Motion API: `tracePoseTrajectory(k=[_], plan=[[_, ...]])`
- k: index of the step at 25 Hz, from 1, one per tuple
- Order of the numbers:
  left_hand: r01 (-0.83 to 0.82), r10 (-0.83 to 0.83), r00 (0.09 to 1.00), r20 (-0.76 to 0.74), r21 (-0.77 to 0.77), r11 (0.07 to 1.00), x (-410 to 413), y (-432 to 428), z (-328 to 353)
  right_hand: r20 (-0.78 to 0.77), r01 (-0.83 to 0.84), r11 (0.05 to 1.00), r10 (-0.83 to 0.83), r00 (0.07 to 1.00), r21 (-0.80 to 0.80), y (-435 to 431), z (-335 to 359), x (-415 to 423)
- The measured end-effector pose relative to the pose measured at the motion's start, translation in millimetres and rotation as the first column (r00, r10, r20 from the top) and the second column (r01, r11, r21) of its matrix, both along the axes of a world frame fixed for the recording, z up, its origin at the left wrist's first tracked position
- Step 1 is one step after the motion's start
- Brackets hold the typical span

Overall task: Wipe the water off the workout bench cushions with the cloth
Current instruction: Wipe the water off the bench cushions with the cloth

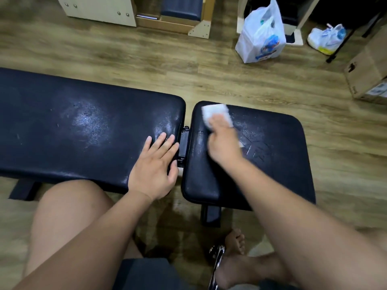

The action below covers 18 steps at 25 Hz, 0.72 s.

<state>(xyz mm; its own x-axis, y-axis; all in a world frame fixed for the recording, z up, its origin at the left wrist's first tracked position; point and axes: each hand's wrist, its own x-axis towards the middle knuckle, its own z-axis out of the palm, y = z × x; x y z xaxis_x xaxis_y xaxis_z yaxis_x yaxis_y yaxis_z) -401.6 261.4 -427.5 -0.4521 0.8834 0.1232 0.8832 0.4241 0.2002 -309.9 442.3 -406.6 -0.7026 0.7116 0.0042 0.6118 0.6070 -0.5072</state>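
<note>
The right hand (224,143) presses the white cloth (215,113) onto the seat cushion (272,164), at that cushion's 11 o'clock corner, close to its far edge. Its grip looks apart: the fingers lie flat over the cloth and push down, though motion blur softens their outline. The left hand (155,168) rests flat, grip apart and holding nothing, on the near right end of the long cushion (62,126), just beside the black hinge bracket (183,145) in the gap between the two cushions.

Both cushions run with their long axis from 9 to 3 o'clock. From the cloth, most of the seat cushion lies toward 3 to 5 o'clock, with glistening drops just beside the hand on that side. The long cushion, at 9 o'clock across the gap, shows a wet sheen at its middle and right end. The right hand is the nearer to both, so the next stroke probably sweeps toward 4 o'clock first.
</note>
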Motion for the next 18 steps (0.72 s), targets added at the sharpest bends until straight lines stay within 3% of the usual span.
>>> tracePoseTrajectory(k=[3,5,7,10,14,16,18], plan=[[0.005,-0.005,1.0,0.008,0.011,1.0,-0.3,0.0,1.5,0.04,-0.376,0.926,0.375,0.926,0.021,-31.9,-4.1,-20.7],[0.005,-0.005,1.0,0.005,0.006,1.0,-0.7,0.7,1.7,0.027,-0.411,0.91,0.41,0.912,0.059,-12.1,-4.3,10.6],[-0.007,0.007,1.0,-0.004,-0.013,1.0,0.0,0.7,1.5,0.027,-0.271,0.957,0.27,0.962,0.101,22.7,-6.3,63.4],[-0.023,0.022,1.0,-0.022,-0.062,0.998,1.3,1.8,0.7,0.111,0.068,0.99,-0.082,0.99,0.127,76.0,6.8,144.0],[-0.027,0.025,0.999,-0.027,-0.084,0.996,0.8,2.2,0.1,-0.006,0.543,0.84,-0.543,0.84,0.002,101.9,15.6,124.4],[-0.026,0.023,0.999,-0.026,-0.094,0.995,0.8,1.5,0.0,-0.033,0.555,0.832,-0.555,0.831,-0.003,95.8,11.6,75.7],[-0.024,0.022,0.999,-0.024,-0.084,0.996,0.3,2.1,-0.4,-0.027,0.434,0.901,-0.434,0.9,-0.002,72.6,4.7,22.1]])
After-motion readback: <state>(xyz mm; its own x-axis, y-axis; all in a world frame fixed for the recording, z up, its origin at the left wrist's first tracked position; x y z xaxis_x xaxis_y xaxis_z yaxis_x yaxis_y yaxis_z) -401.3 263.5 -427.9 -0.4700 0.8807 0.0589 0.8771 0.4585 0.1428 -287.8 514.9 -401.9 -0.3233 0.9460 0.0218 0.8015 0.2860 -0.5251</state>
